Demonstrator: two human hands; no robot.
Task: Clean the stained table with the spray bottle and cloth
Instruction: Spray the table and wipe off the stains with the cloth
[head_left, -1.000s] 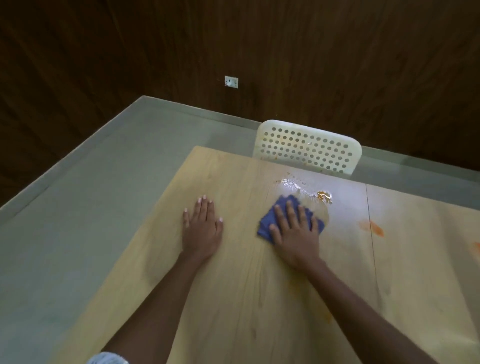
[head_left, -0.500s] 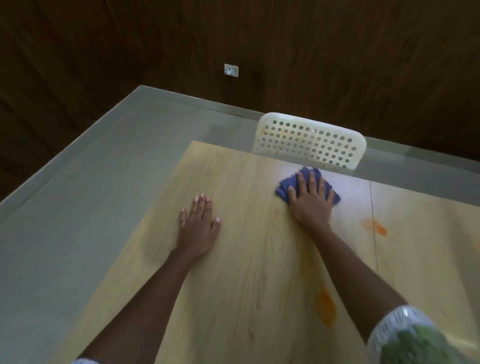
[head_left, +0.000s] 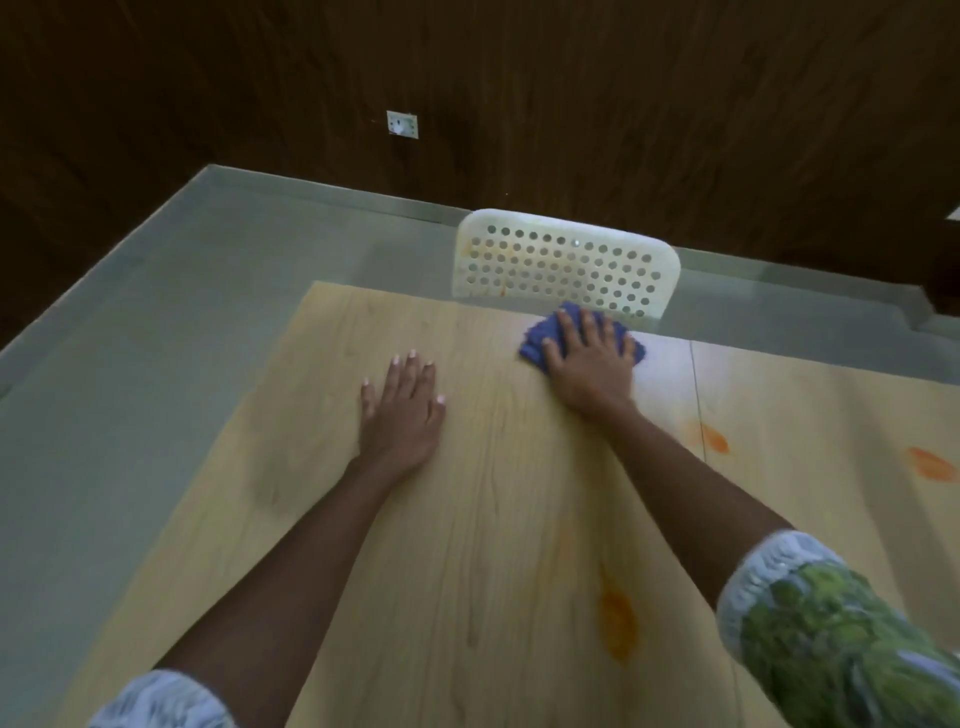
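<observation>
The right hand (head_left: 592, 369) lies flat on a small blue crumpled cloth (head_left: 535, 340), with its fingers straight and spread out, pressing the cloth down. The cloth sits on the far edge of the light wooden table (head_left: 467, 519), right in front of the chair. Bits of the cloth stick out past the fingers on the left and on the right.

The left hand (head_left: 402, 410) lies flat on the bare table top, palm down, fingers straight and a little apart. It holds nothing. It is near the right hand but not touching it, and it is closer to the person.

Both arms reach forward over the table. The right arm has a green leafy sleeve with a white lacy edge (head_left: 831, 639). A bit of pale sleeve (head_left: 161, 701) shows on the left arm at the bottom.

An orange stain (head_left: 618, 623) is on the table close to the person, beside the right arm. Two more orange stains (head_left: 930, 464) are off to the right, well apart from the cloth. The wood near the cloth looks shiny.

A white plastic chair back with round holes (head_left: 561, 265) stands just behind the table's far edge. It has faint orange marks on it. The floor (head_left: 156, 364) is grey-green. The wall (head_left: 571, 93) behind is dark brown wood, with a small white wall socket (head_left: 402, 124) on it.
</observation>
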